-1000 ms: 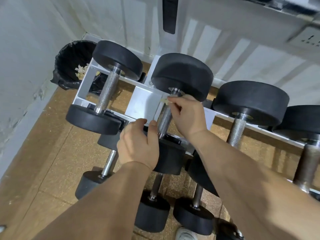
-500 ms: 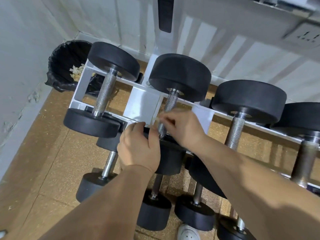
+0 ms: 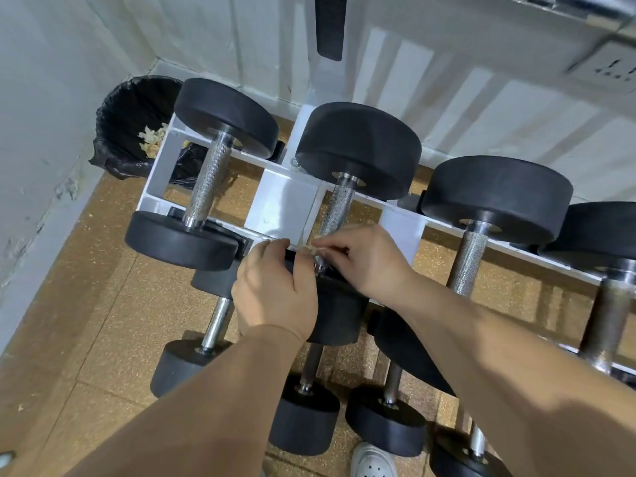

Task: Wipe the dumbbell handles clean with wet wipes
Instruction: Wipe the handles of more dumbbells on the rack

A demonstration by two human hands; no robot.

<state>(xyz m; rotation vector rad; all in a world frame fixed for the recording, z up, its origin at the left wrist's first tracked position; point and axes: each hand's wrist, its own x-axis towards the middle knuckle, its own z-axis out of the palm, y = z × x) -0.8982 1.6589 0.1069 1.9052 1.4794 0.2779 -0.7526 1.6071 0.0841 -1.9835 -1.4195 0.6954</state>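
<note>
Dumbbell handle [image 3: 339, 208] runs up from under my right hand [image 3: 364, 259], which pinches a scrap of wet wipe [image 3: 315, 251] at its near end, while my left hand [image 3: 275, 294] clamps the near head; I should wrap it fully and twist.

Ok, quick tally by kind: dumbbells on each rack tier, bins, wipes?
Upper-tier dumbbells: 4
Lower-tier dumbbells: 4
Trash bin: 1
Wet wipe: 1
Total: 10
</note>
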